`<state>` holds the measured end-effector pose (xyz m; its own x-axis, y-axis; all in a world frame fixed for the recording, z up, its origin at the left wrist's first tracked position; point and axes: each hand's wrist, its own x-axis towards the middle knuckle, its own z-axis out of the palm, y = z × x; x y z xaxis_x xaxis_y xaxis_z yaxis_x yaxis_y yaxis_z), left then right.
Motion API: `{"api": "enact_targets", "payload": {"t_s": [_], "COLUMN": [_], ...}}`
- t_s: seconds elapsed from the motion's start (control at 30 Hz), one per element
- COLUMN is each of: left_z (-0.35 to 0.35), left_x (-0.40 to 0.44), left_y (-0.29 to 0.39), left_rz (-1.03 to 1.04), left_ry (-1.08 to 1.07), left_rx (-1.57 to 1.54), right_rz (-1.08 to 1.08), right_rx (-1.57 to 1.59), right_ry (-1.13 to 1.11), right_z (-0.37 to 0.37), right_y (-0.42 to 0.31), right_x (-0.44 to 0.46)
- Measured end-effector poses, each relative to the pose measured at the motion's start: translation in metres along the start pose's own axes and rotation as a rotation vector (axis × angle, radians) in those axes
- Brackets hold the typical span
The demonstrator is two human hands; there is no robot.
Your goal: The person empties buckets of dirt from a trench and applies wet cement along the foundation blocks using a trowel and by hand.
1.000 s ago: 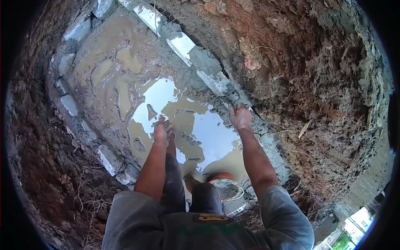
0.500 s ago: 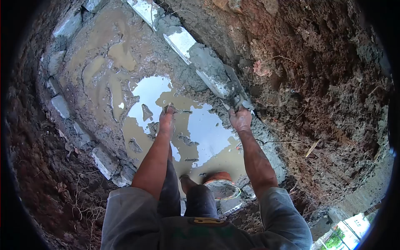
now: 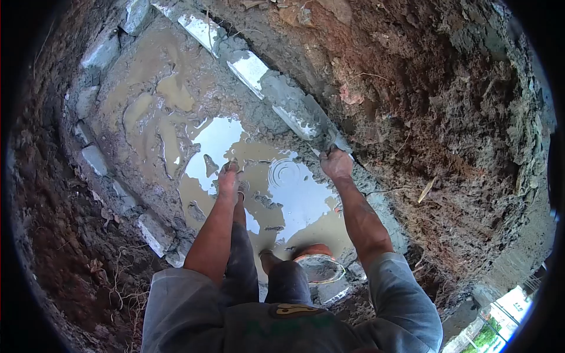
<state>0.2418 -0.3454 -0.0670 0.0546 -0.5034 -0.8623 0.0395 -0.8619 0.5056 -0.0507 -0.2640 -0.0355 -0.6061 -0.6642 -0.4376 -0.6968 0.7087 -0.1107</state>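
My right hand (image 3: 336, 163) is closed round the handle of a trowel, whose grey blade (image 3: 322, 113) lies along the outer side of a row of blocks. Wet grey mortar (image 3: 285, 88) covers the gaps and part of the tops in that row. Pale faces show on a block (image 3: 249, 70) farther up and on the one nearest the trowel (image 3: 294, 121). Over the muddy puddle hangs my left hand (image 3: 228, 176), its fingers curled in; whether anything is in them I cannot make out.
Steep earth (image 3: 412, 117) rises close on the right, with roots sticking out. Another line of blocks (image 3: 94, 159) edges the left side. A mortar-smeared orange bucket (image 3: 315, 252) stands by my legs. Brown water (image 3: 300, 194) covers the floor round my feet.
The trowel blade has turned from showing its flat to nearly edge-on against the blocks. My left hand has dropped slightly toward me. Ripple rings have appeared in the puddle.
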Motion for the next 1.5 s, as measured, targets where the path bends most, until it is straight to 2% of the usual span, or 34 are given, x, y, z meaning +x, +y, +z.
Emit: {"api": "enact_targets", "payload": {"t_s": [0.03,0.17,0.3,0.43,0.53,0.67,0.7,0.8,0.87,0.93,1.0,1.03,1.07,1.13,1.17,1.2,1.23,1.27,1.33,1.37,1.47,1.5], "left_z": [0.000,-0.011,-0.009,-0.016,-0.016,-0.013,-0.010,-0.002,0.012,0.031,0.053,0.060,0.068,0.088,0.096,0.105,0.113,0.130,0.143,0.154,0.163,0.169], "left_x": [0.001,0.000,-0.007,-0.004,0.001,-0.023,-0.018,-0.050,-0.061,-0.055,-0.074,-0.085,-0.096,-0.169,-0.179,-0.203,-0.227,-0.244,-0.249,-0.252,-0.278,-0.296], "left_y": [0.002,-0.005,0.008,-0.009,0.001,-0.002,-0.004,-0.007,-0.024,-0.045,-0.064,-0.070,-0.079,-0.061,-0.069,-0.078,-0.084,-0.097,-0.144,-0.166,-0.237,-0.258], "left_rz": [0.012,0.024,0.069,0.045,0.119,0.160,0.199,0.212,0.206,0.242,0.271,0.264,0.247,0.161,0.257,0.228,0.195,0.186,0.234,0.285,0.634,0.631], "left_ry": [0.002,0.002,0.019,-0.056,-0.026,-0.059,-0.079,-0.073,-0.084,-0.108,-0.161,-0.220,-0.299,-0.514,-0.597,-0.649,-0.702,-0.753,-0.881,-0.926,-1.096,-1.136], "left_rx": [-0.016,0.002,0.024,0.031,0.131,0.117,0.111,0.212,0.317,0.475,0.672,0.705,0.759,0.835,1.012,0.985,1.122,1.241,1.577,1.712,2.118,2.234], "right_rz": [-0.050,-0.001,0.017,-0.059,-0.031,-0.048,-0.062,0.040,0.144,0.163,0.311,0.374,0.384,0.732,0.823,0.933,1.051,1.137,1.346,1.380,1.460,1.493], "right_rx": [0.019,-0.077,-0.016,-0.149,-0.115,-0.128,-0.086,0.078,0.161,0.218,0.324,0.289,0.179,0.277,0.389,0.525,0.562,0.641,0.757,0.812,0.955,0.985], "right_ry": [0.060,-0.084,0.014,-0.129,-0.033,-0.116,-0.026,-0.109,-0.243,-0.197,-0.306,-0.359,-0.352,-0.511,-0.469,-0.418,-0.387,-0.269,-0.182,-0.129,0.012,0.057], "right_z": [-0.002,-0.016,-0.040,-0.035,-0.040,-0.043,-0.048,-0.071,-0.055,-0.049,-0.026,-0.020,0.016,0.010,0.014,0.051,0.070,0.032,0.061,0.085,0.185,0.220], "right_y": [0.001,-0.003,0.002,0.012,0.004,0.003,0.002,0.009,0.042,0.072,0.117,0.134,0.165,0.185,0.196,0.216,0.223,0.210,0.207,0.201,0.150,0.125], "right_x": [-0.002,-0.013,-0.035,-0.030,-0.036,-0.044,-0.055,-0.111,-0.157,-0.225,-0.298,-0.338,-0.379,-0.457,-0.496,-0.538,-0.571,-0.592,-0.638,-0.658,-0.690,-0.693]}}
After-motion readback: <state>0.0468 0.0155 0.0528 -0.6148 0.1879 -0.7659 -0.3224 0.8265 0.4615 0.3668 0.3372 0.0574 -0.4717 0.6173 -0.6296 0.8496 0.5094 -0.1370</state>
